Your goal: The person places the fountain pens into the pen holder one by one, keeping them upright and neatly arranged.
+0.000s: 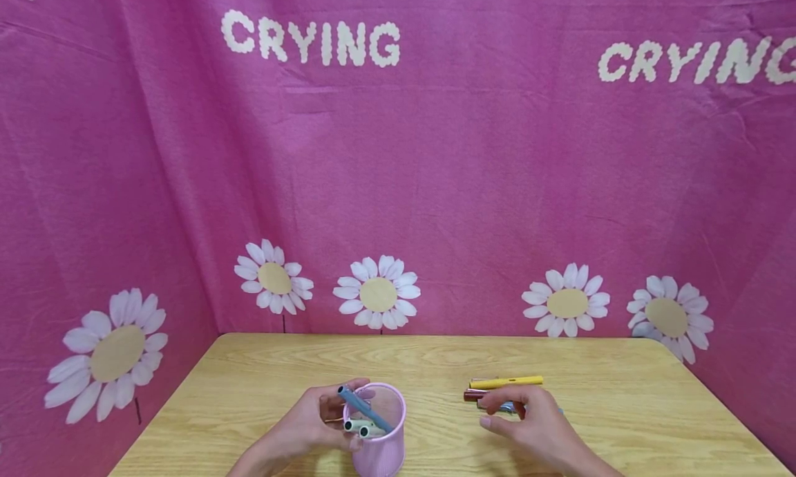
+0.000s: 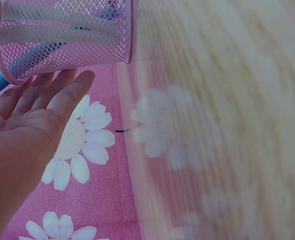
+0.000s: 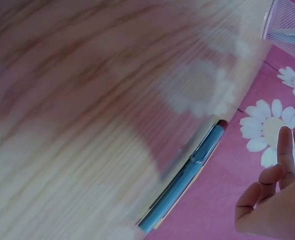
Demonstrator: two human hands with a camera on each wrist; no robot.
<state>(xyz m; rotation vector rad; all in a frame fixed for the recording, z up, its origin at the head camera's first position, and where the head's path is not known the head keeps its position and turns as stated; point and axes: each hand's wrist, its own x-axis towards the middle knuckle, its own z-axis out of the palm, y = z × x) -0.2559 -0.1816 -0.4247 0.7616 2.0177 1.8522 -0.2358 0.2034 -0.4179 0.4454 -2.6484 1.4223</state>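
My left hand (image 1: 306,422) holds a pink mesh pen cup (image 1: 381,457) from its left side, thumb in front and fingers behind. In the left wrist view the fingers lie along the wall of the cup (image 2: 87,54). A blue pen (image 1: 368,409) leans out over the rim, beside two pale pens (image 1: 372,432). To the right, my right hand (image 1: 533,422) hovers over several pens, thumb and forefinger apart with nothing pinched. A yellow pen (image 1: 513,381) lies farthest back, then a dark red pen (image 1: 472,395). The blue pen (image 3: 182,182) nearest that hand is partly hidden in the head view.
Both hands are over a light wood-grain table (image 1: 298,356). Its glossy top reflects the backdrop in the wrist views. A pink cloth (image 1: 460,207) with white daisies and lettering hangs behind the table and along its sides.
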